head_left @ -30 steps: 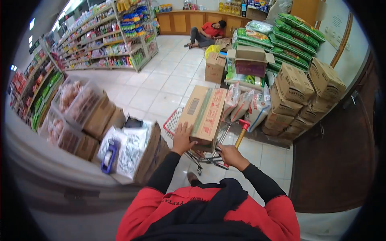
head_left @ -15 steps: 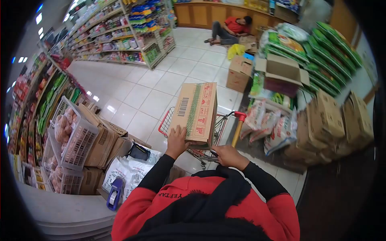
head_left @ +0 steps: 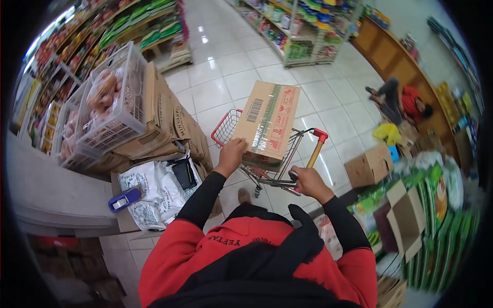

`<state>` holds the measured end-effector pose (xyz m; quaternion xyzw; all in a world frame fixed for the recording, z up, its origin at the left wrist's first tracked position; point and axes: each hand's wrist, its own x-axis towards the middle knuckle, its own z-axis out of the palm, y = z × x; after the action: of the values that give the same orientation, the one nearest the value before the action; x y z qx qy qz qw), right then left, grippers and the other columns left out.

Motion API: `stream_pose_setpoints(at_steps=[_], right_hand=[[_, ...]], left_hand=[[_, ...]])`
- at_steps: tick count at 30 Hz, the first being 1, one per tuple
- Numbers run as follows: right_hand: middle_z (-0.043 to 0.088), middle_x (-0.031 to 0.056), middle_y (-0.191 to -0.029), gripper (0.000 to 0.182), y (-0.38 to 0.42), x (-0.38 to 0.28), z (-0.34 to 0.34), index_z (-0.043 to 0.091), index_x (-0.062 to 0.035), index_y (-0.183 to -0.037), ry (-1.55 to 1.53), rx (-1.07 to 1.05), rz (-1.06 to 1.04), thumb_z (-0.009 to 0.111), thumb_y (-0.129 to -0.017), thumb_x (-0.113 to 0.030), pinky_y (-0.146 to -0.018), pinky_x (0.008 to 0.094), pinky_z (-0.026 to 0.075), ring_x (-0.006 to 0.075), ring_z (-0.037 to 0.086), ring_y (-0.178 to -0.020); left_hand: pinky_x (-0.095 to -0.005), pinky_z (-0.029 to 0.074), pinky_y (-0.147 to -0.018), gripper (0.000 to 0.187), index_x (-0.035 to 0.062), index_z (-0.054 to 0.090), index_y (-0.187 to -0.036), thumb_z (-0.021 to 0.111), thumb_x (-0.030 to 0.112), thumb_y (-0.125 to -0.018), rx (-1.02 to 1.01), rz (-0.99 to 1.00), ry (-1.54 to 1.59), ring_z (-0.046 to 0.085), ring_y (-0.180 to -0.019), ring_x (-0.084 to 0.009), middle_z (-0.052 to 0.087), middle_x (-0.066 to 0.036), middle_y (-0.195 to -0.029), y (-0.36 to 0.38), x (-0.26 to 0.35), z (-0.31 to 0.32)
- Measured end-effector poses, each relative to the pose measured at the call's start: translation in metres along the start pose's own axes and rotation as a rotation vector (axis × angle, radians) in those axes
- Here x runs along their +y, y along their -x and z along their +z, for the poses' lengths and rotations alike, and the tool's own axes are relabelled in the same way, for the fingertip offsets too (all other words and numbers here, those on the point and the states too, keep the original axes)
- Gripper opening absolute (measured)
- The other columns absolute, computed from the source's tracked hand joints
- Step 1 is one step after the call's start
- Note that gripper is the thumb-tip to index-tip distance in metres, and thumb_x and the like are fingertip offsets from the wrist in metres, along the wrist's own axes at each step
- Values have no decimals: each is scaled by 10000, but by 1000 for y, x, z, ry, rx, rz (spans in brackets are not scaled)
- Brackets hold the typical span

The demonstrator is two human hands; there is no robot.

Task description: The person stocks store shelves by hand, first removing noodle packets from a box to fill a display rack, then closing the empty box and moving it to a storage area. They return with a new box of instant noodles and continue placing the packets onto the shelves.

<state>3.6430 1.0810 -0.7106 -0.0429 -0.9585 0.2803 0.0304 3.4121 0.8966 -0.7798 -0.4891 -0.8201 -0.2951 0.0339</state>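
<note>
A brown cardboard box (head_left: 272,120) with red print, a barcode and a green striped band lies across a small wire shopping cart (head_left: 226,128) with red trim. My left hand (head_left: 232,155) grips the box's near left corner, its fingers partly hidden from me. On the right, my right hand (head_left: 309,183) is closed around the cart's yellow handle (head_left: 316,152), which has a red end piece. A small dark thing shows by the right thumb; I cannot make out what it is.
White crates (head_left: 115,97) with bagged goods stand on cartons at left, near white sacks (head_left: 154,192) and a purple tape dispenser (head_left: 126,199). A person (head_left: 405,102) sits on the floor at right. An open carton (head_left: 403,220) and green sacks (head_left: 447,246) lie nearby. Shelves (head_left: 308,36) stand ahead.
My view has swung left, so the shelves, seated person and sacks sit further right. The cart and box remain in front of me. My left hand stays at the box's near corner.
</note>
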Motion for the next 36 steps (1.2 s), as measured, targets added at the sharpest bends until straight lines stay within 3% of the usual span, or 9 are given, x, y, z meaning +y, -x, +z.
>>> stream_pose_setpoints(at_steps=[5,7,8,11,15,20,24,29,36], right_hand=[[584,168,-678,187,-99,51,-26,509,-54,-870,56,-14,-95,527,-697,13,-597,464,463,378,586,-672],[581,165,-669,179,-146,71,-33,511,-71,-869,95,-45,-107,531,-707,2,-585,461,459,372,586,-664],[581,165,-669,179,-163,77,-35,511,-71,-869,95,-54,-112,531,-707,2,-585,461,459,372,586,-664],[576,147,-661,183,-229,90,-44,518,-79,-874,91,-85,-166,544,-709,-3,-585,447,463,367,582,-657],[579,147,-679,154,-317,109,-47,525,-71,-871,35,-123,-212,550,-724,-34,-594,451,459,363,581,-672],[594,182,-718,331,-437,124,-59,563,-56,-993,6,-213,-357,520,-670,1,-618,470,470,381,586,-700],[573,175,-694,188,-532,171,-69,516,-53,-878,3,-258,-510,544,-698,-12,-609,457,461,377,579,-687],[571,176,-696,159,-657,197,-85,520,-47,-863,-20,-362,-636,534,-711,-3,-601,450,464,379,578,-685],[579,170,-703,147,-826,195,-80,522,-46,-855,33,-513,-722,522,-718,9,-594,438,467,376,579,-674]], left_hand=[[-394,445,-759,238,35,560,-889,665,44,-676,241,-43,183,534,-888,-321,569,-114,-919,-52,-48,9],[-366,411,-768,347,22,506,-981,700,90,-702,537,-244,97,482,-887,-287,492,-134,-956,-62,-60,14],[-366,411,-768,347,22,506,-981,700,90,-702,539,-254,95,482,-887,-287,492,-134,-956,-61,-69,28],[-325,394,-838,551,-6,391,-1163,717,235,-790,484,-889,742,418,-982,-192,326,-143,-1182,-82,-115,71],[-341,397,-813,707,25,248,-1262,715,274,-793,665,-1109,1061,460,-995,-186,352,-121,-1289,-162,-157,69],[-367,341,-924,785,29,208,-1272,746,254,-746,854,-1174,880,350,-1145,-232,294,-139,-1275,-241,-232,65],[-355,255,-1024,913,18,152,-1302,784,157,-658,832,-1108,590,258,-1210,-262,240,-158,-1262,-289,-289,56],[-399,241,-1048,952,28,210,-1331,794,147,-589,937,-1163,639,258,-1236,-320,296,-185,-1282,-364,-349,53],[-397,301,-1022,859,171,334,-1394,744,133,-640,827,-1122,250,308,-1198,-305,329,-168,-1241,-424,-440,18]])
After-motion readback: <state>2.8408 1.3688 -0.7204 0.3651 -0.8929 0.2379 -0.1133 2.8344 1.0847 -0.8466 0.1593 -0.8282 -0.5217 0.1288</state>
